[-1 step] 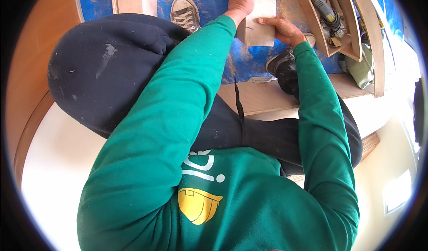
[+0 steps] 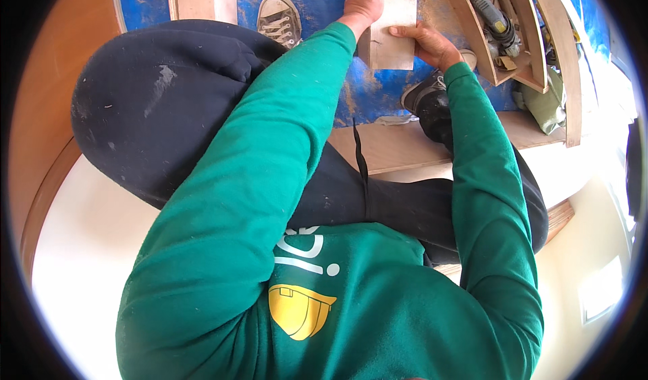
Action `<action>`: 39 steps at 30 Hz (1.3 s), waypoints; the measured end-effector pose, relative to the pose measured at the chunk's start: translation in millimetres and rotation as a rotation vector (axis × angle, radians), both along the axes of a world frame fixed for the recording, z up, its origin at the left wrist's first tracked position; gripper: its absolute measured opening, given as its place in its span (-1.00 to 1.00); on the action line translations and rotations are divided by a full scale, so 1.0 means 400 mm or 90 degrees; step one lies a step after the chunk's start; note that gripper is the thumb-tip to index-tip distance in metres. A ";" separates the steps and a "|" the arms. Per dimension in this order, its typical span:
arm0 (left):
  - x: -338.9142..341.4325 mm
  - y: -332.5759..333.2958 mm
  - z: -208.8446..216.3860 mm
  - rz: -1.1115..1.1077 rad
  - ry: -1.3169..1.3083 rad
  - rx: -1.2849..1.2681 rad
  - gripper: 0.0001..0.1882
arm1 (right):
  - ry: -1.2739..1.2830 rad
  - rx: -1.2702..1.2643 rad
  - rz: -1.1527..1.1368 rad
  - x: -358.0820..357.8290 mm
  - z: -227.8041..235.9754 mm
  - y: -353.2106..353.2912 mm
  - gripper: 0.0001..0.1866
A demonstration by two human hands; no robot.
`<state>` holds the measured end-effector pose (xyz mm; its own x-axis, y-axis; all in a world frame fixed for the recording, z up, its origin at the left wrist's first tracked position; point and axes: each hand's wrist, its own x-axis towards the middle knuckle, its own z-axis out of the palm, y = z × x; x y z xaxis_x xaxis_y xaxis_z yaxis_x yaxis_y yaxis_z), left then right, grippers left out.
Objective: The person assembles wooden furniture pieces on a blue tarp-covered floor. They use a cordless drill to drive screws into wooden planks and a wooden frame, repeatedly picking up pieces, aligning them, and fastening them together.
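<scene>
A hand could pass over the blue floor (image 2: 368,103) below the near end of the board (image 2: 395,50), or along the strip between the left shoe (image 2: 279,19) and left hand (image 2: 363,1). The right shoe (image 2: 424,91) blocks the way just below the right hand (image 2: 435,46). Farther right, curved ribs (image 2: 468,25) form a barrier, a grinder (image 2: 497,22) crowding the gap between two.
</scene>
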<state>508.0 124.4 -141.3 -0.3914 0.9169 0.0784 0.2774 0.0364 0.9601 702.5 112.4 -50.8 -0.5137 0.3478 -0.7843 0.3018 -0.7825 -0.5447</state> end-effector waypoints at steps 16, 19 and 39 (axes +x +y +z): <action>-0.019 0.011 0.087 -0.077 -0.176 0.002 -0.24 | -0.582 0.759 0.172 0.352 1.168 -0.038 -0.31; -0.011 0.031 0.126 -0.079 -0.141 -0.006 -0.21 | -0.652 0.837 -0.036 0.390 1.234 -0.267 -0.25; -0.143 0.102 -0.133 -0.151 0.203 0.026 -0.41 | -0.780 -0.027 -0.244 0.625 0.717 -1.313 -0.48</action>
